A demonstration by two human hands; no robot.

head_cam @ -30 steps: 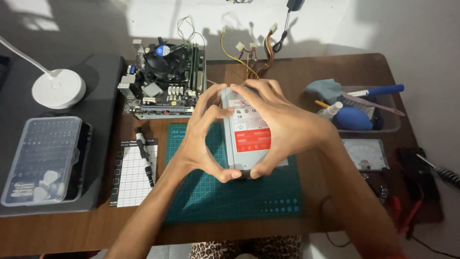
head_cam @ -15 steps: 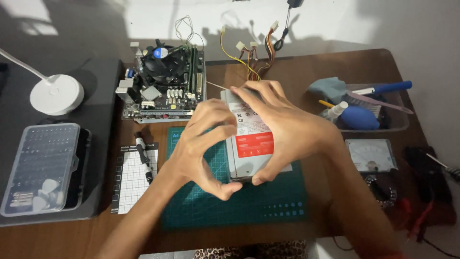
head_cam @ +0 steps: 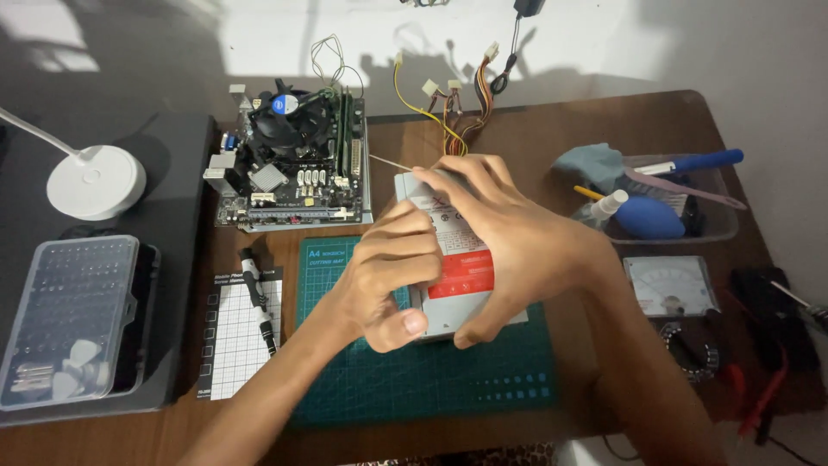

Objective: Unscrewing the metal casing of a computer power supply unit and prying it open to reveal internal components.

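Both your hands clasp the grey power supply (head_cam: 461, 276) on the green cutting mat (head_cam: 431, 380): left hand (head_cam: 392, 276) curled on its near-left edge, right hand (head_cam: 509, 242) over top. Motherboard (head_cam: 293, 164) just beyond-left. Likely repositioning; keep firm grip, mind trailing cables (head_cam: 448, 112).

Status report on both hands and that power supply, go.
Left hand and right hand both gripping grey power supply, on green cutting mat. Motherboard behind, apart. Nothing blocking.
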